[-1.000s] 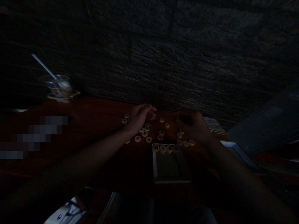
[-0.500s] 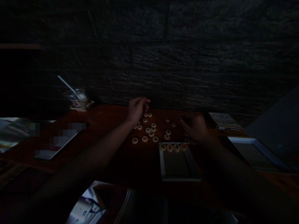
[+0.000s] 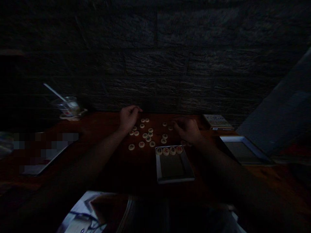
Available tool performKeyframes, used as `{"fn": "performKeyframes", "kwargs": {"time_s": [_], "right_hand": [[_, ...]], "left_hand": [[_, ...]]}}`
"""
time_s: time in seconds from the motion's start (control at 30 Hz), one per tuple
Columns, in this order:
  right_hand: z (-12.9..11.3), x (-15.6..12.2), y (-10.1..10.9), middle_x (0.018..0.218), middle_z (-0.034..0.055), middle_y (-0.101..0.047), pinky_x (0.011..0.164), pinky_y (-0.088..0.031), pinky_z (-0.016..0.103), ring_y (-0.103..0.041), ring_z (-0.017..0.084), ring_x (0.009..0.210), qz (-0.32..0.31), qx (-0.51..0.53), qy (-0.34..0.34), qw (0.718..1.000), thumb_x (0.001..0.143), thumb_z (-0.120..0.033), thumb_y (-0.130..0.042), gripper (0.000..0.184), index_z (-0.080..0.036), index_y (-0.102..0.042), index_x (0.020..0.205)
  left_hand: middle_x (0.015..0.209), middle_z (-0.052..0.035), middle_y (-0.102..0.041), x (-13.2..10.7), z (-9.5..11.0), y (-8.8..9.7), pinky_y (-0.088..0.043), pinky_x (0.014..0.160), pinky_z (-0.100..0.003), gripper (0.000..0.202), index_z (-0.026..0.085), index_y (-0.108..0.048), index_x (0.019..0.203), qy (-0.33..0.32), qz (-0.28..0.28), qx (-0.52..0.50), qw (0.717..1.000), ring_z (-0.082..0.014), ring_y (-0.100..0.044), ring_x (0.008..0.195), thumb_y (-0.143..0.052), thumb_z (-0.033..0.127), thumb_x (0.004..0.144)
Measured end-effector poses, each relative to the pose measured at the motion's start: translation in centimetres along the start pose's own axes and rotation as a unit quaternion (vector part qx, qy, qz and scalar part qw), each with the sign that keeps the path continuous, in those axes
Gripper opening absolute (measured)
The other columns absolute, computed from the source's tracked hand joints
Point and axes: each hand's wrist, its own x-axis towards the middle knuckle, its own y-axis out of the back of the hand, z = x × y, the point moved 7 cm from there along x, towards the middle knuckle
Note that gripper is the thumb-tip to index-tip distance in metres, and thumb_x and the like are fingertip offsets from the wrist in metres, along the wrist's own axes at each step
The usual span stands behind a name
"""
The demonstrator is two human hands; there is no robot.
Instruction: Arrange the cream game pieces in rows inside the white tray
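Four round game pieces [image 3: 169, 150] have been lined up along the top end of a white-rimmed tray [image 3: 157, 168], while many loose pieces [image 3: 145, 136] are left on the desk [image 3: 107, 122]. The left hand [image 3: 128, 118] is curled narrow, any held piece unseen; the right hand [image 3: 187, 130] is kept open above the loose pieces.

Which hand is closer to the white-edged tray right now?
Right hand: just beyond the white-edged tray, by its far right corner. Left hand: farther off, beyond and left of it.
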Motion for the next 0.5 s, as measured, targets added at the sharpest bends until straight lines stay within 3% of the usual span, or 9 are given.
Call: {"fn": "performKeyframes", "kwargs": {"time_s": [0.1, 0.2, 0.5], "right_hand": [[0.1, -0.1, -0.2, 0.094, 0.0067, -0.082, 0.07, -0.054, 0.028, -0.076, 0.021, 0.08, -0.011, 0.008, 0.008, 1.0, 0.097, -0.034, -0.061, 0.024, -0.02, -0.081, 0.096], [0.3, -0.1, -0.1, 0.092, 0.0064, -0.082, 0.067, -0.054, 0.029, -0.076, 0.021, 0.077, 0.0, 0.009, 0.004, 1.0, 0.097, -0.037, -0.062, 0.025, -0.021, -0.081, 0.094], [0.5, -0.2, 0.9, 0.08, 0.0094, -0.08, 0.058, -0.054, 0.032, -0.075, 0.025, 0.068, 0.02, 0.006, -0.055, 0.998, 0.095, -0.055, -0.061, 0.04, -0.021, -0.079, 0.083]], "left_hand": [[0.056, 0.0018, -0.059, -0.8, -0.5, 1.2, -0.037, 0.059, -0.026, 0.022, 0.019, -0.069, 0.061, -0.041, -0.033, 0.059, 0.997, -0.0134, -0.053, 0.059, -0.059, 0.021, 0.08], [0.05, 0.0039, -0.045, -1.1, -1.1, 2.3, -0.03, 0.056, -0.027, 0.033, 0.02, -0.052, 0.05, -0.067, -0.029, 0.1, 0.992, -0.0119, -0.043, 0.053, -0.058, 0.026, 0.082], [0.047, 0.0064, -0.024, -0.2, -1.9, 1.5, -0.02, 0.052, -0.028, 0.046, 0.022, -0.026, 0.047, -0.114, -0.063, 0.128, 0.983, -0.009, -0.024, 0.047, -0.056, 0.026, 0.081]]}}
